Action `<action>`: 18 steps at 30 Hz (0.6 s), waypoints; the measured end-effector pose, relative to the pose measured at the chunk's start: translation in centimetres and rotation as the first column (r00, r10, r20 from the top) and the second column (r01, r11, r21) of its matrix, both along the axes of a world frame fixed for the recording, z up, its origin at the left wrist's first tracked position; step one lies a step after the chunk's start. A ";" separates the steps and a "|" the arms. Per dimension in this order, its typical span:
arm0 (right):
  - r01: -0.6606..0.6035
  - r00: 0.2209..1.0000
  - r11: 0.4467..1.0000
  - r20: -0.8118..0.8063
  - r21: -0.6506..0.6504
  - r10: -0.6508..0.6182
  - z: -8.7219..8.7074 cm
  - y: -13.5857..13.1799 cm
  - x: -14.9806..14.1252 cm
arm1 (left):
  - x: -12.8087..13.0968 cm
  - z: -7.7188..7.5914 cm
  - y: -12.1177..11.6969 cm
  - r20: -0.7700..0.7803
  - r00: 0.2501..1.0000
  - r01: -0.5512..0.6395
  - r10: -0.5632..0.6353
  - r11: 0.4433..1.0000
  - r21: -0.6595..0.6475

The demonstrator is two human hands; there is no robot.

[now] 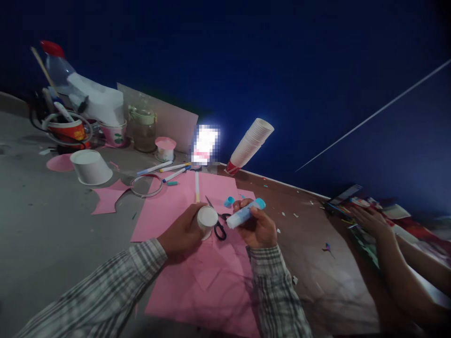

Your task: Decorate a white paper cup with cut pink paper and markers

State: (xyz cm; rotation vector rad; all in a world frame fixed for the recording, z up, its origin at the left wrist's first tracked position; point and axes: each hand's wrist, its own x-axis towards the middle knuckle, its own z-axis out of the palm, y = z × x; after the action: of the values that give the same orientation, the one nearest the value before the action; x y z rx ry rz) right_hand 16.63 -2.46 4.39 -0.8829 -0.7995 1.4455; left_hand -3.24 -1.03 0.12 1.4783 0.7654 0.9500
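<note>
My left hand point(185, 231) is closed around a small white paper cup point(207, 217), its round end facing up toward me. In my right hand point(259, 227) I grip a glue stick point(245, 213) with a white and light blue body, tilted so one end points at the cup. A light blue cap point(229, 202) lies just beyond it. Between my hands, scissors point(220, 230) with black handles rest on pink paper sheets point(169, 225). The cup and my fingers hide part of them. A marker point(197, 187) lies past my left hand.
Several markers point(176, 170), a metal ring point(146, 185), a white bowl-like tub point(90, 167) and a pink cutout point(111, 196) lie left. A jar point(143, 129) and a tool-filled container point(68, 131) stand behind. A leaning cup stack point(250, 144) is ahead. Another person's hands point(369, 220) are right.
</note>
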 end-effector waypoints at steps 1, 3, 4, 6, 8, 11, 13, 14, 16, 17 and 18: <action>0.022 1.000 1.000 0.003 -0.003 -0.022 -0.1 0.1 -0.1 | 0.0 0.0 0.1 -0.003 1.000 0.012 -0.012 1.000 0.022; 0.056 0.998 0.998 -0.015 -0.016 -0.056 -0.4 0.2 -0.3 | -0.1 -0.1 0.2 -0.022 0.999 0.044 -0.042 0.996 0.073; 0.061 0.997 0.998 -0.042 -0.032 -0.062 -0.5 0.3 -0.4 | -0.1 -0.1 0.3 -0.032 0.998 0.054 -0.051 0.995 0.088; 0.032 0.991 0.996 -0.129 -0.087 -0.043 -0.9 0.5 -0.5 | -0.1 -0.2 0.3 -0.045 0.996 0.080 -0.075 0.991 0.103; -0.025 0.977 0.989 -0.211 -0.145 -0.007 -1.2 0.8 -0.4 | -0.2 -0.4 0.4 -0.038 0.994 0.106 -0.102 0.988 0.116; -0.082 0.961 0.978 -0.276 -0.194 0.026 -1.8 1.0 -0.3 | -0.3 -1.1 0.3 -0.047 0.994 0.109 -0.103 0.983 0.145; -0.101 0.955 0.973 -0.293 -0.207 0.037 -2.1 1.1 -0.4 | -0.2 -1.6 0.2 -0.095 0.994 0.062 -0.048 0.987 0.151; -0.109 0.954 0.972 -0.298 -0.209 0.043 -2.2 1.1 -0.5 | -0.2 -1.8 0.2 -0.122 0.992 0.035 -0.016 0.988 0.151; -0.119 0.953 0.972 -0.298 -0.203 0.054 -2.4 1.0 -0.8 | -0.1 -2.1 0.1 -0.151 0.988 -0.012 0.032 0.991 0.133; -0.123 0.954 0.973 -0.293 -0.196 0.062 -2.5 1.0 -0.9 | 0.0 -2.1 0.0 -0.150 0.988 -0.024 0.040 0.994 0.107; -0.125 0.956 0.974 -0.285 -0.187 0.068 -2.5 1.0 -0.9 | 0.1 -2.0 0.0 -0.140 0.989 -0.032 0.042 0.997 0.071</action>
State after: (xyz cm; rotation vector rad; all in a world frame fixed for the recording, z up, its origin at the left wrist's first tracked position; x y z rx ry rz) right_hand 15.73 -1.48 1.92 -0.7779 -0.4965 1.7165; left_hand -3.19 -1.03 -1.90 1.6088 0.8734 0.9140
